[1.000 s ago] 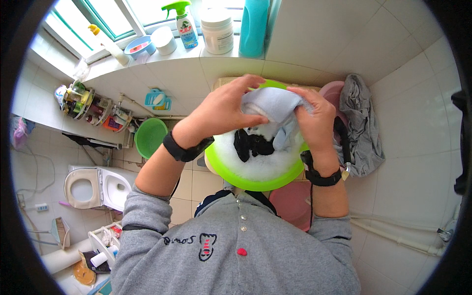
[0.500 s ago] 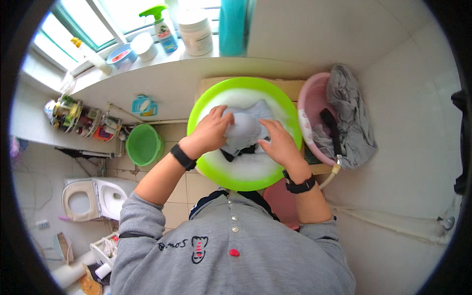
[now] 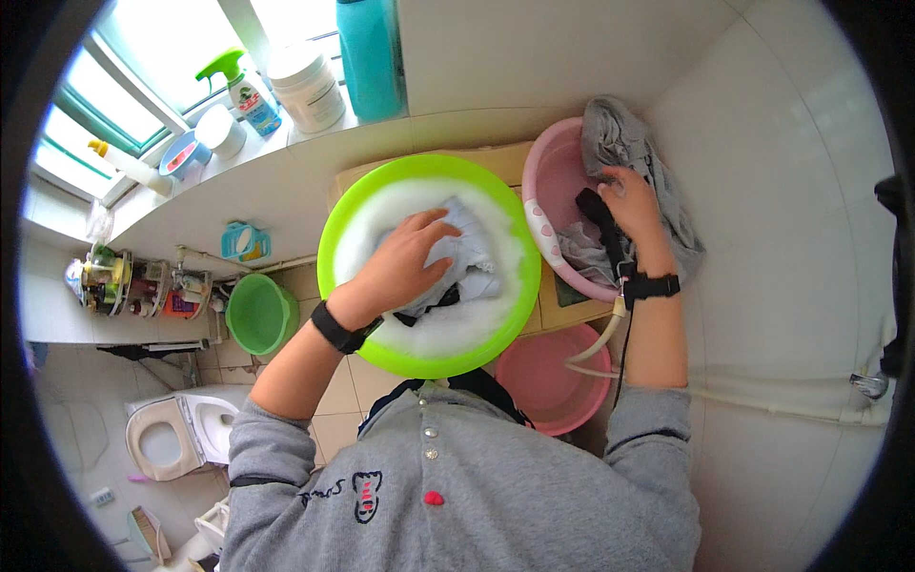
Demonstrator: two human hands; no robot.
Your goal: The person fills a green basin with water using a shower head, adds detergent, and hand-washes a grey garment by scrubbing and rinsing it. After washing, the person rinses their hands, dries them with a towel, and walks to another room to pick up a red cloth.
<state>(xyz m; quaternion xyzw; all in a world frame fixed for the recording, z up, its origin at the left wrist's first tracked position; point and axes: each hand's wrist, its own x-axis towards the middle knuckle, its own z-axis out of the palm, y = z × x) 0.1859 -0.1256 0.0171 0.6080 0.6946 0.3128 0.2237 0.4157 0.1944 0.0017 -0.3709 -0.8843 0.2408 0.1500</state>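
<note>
The left hand (image 3: 405,262), loosely spread with no visible grasp, lies over pale-blue cloth (image 3: 469,250) in the green basin (image 3: 429,166), perhaps steadying it, while the right hand (image 3: 631,205) curls beside the grey garment (image 3: 621,133) draping the pink basin (image 3: 559,164) at right, its grip unclear.

Window (image 3: 176,48): glaring daylight, above and left of the green basin (image 3: 429,367), panes washed out.
Foam (image 3: 467,329): bright white inside the basin, little detail.
Wall (image 3: 782,200): softly lit, right of the basin, lines bending toward black edges.

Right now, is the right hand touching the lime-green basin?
Apart: the head view shows the upper pink basin's rim between the right hand and the lime-green basin.
</note>
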